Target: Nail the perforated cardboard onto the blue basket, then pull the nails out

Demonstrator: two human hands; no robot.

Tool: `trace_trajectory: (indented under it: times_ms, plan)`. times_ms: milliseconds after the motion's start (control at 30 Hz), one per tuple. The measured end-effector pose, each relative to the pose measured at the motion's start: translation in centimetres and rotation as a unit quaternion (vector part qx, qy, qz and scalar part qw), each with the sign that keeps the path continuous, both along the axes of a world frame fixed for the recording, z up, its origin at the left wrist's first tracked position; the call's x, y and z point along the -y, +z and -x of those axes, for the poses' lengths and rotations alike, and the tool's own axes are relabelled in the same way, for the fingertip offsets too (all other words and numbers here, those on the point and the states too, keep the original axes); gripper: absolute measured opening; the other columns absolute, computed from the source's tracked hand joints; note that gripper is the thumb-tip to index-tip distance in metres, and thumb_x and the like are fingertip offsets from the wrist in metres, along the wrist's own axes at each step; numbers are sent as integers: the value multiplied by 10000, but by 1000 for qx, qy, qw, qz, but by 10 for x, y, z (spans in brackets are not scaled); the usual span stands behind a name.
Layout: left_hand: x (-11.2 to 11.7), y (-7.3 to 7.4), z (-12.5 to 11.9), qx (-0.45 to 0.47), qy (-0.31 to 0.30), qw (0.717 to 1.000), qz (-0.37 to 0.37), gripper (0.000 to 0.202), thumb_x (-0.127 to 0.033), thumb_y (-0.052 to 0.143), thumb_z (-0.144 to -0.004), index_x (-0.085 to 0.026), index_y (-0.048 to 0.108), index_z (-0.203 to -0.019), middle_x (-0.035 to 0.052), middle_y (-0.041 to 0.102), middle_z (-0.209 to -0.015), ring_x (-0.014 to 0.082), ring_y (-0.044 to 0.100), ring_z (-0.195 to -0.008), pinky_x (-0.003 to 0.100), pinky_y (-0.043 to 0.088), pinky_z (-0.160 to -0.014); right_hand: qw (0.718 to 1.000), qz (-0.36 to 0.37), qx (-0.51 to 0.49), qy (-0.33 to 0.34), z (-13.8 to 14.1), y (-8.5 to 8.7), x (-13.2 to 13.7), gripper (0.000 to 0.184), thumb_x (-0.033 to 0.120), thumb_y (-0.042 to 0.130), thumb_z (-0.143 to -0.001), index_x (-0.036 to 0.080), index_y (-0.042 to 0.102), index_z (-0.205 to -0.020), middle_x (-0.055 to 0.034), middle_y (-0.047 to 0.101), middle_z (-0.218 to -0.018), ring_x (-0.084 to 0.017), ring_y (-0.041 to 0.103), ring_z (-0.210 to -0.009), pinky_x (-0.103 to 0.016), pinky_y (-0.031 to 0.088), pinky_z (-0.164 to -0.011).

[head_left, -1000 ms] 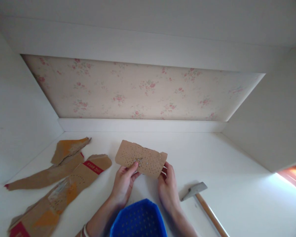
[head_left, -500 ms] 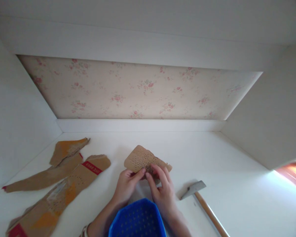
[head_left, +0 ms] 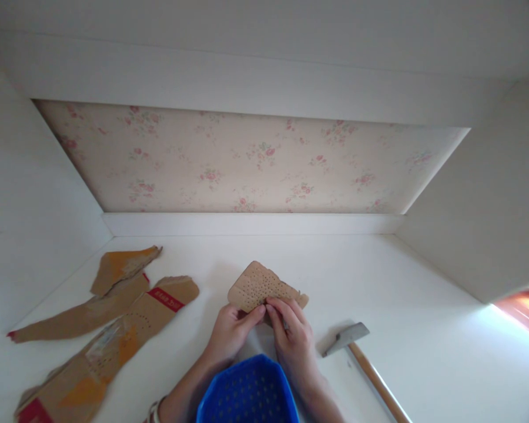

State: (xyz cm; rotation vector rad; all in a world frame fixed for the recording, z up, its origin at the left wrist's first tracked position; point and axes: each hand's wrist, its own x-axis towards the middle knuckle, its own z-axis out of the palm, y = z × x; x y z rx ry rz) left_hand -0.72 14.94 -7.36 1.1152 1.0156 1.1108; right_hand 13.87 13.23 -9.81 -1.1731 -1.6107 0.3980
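Note:
A piece of brown cardboard (head_left: 258,285) dotted with many small holes is held up in front of me, tilted. My left hand (head_left: 233,330) grips its lower left edge, thumb on the near face. My right hand (head_left: 293,329) is at its lower right edge, thumb and fingers pinched close to the left thumb. Whether something small sits between the fingertips cannot be made out. Just below the hands, close to me, is a blue plastic basket (head_left: 247,390) with a perforated bottom, standing between my forearms.
Torn cardboard strips (head_left: 123,338) with red bands and orange patches lie at the left on the white surface (head_left: 344,270). At the right rests a hoe-like tool (head_left: 374,376) with a metal blade and wooden handle. White side walls and floral wallpaper (head_left: 264,164) enclose the back.
The cardboard piece and both hands have shifted slightly right, and its tilt has changed. The right fingers have drawn closer together near the left thumb.

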Motion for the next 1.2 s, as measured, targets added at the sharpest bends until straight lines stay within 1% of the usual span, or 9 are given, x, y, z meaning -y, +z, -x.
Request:
trace_trajectory:
  times_ms: [167,333,433,533,667,733,867,1000,1200]
  plan:
    - [1,1,-1,-37,40,998,-6,273,-411,777,-735,-138,778,-740,91,757,-737,240,681,-709,286,515,-654,1000,-18,1,1,0,5,2,159,203,506,-987,262,652,-1005,-36,697,-931,-197,635,-870,-346,512,-803]
    - [-1,-4,1,-51,101,993,20,314,-444,775,-730,-136,769,-793,92,768,-771,256,700,-753,314,545,-694,999,-34,-17,-18,2,5,6,132,198,514,-979,260,628,-957,-24,675,-883,-176,634,-823,-301,519,-758]
    - [-6,-6,5,4,163,985,47,341,-439,796,-711,-124,753,-833,86,769,-809,240,703,-782,319,555,-737,998,-35,-29,-40,3,5,8,128,227,494,-984,253,614,-948,-19,668,-840,-173,639,-778,-288,527,-724]
    - [-12,-3,9,110,227,966,52,336,-392,831,-681,-125,736,-861,86,765,-903,216,702,-857,329,551,-824,997,-15,-32,-64,3,5,6,135,258,477,-992,243,609,-966,-23,687,-832,-174,652,-756,-287,541,-714]
    - [-19,3,17,214,289,932,34,341,-283,838,-685,-187,707,-985,66,744,-1028,204,670,-1031,317,535,-881,997,31,-1,-64,2,5,1,149,288,482,-992,235,621,-989,-35,725,-859,-180,679,-750,-236,524,-538]
    - [-21,3,19,225,297,927,33,339,-257,825,-700,-206,700,-1010,61,734,-1067,204,652,-1076,304,529,-883,997,47,29,-45,2,4,0,163,282,470,-994,239,627,-982,-26,729,-836,-174,682,-709,-232,515,-509]
    - [-22,0,21,220,295,929,38,355,-271,826,-696,-208,696,-1020,56,720,-1092,209,634,-1098,284,523,-843,992,48,112,10,5,4,1,181,239,459,-980,235,638,-955,-38,723,-822,-194,679,-728,-291,543,-659]
    - [-21,-4,21,212,288,933,36,327,-288,827,-696,-187,694,-977,58,723,-1049,212,643,-1066,302,521,-840,980,45,190,50,8,3,2,223,166,450,-951,213,642,-849,-68,679,-775,-240,640,-734,-360,530,-685]
    - [-21,-4,21,196,273,941,45,284,-298,825,-694,-162,693,-906,59,739,-1024,198,676,-966,304,523,-816,971,53,224,66,8,1,1,219,111,471,-932,208,657,-867,-75,674,-848,-236,631,-785,-360,544,-724]
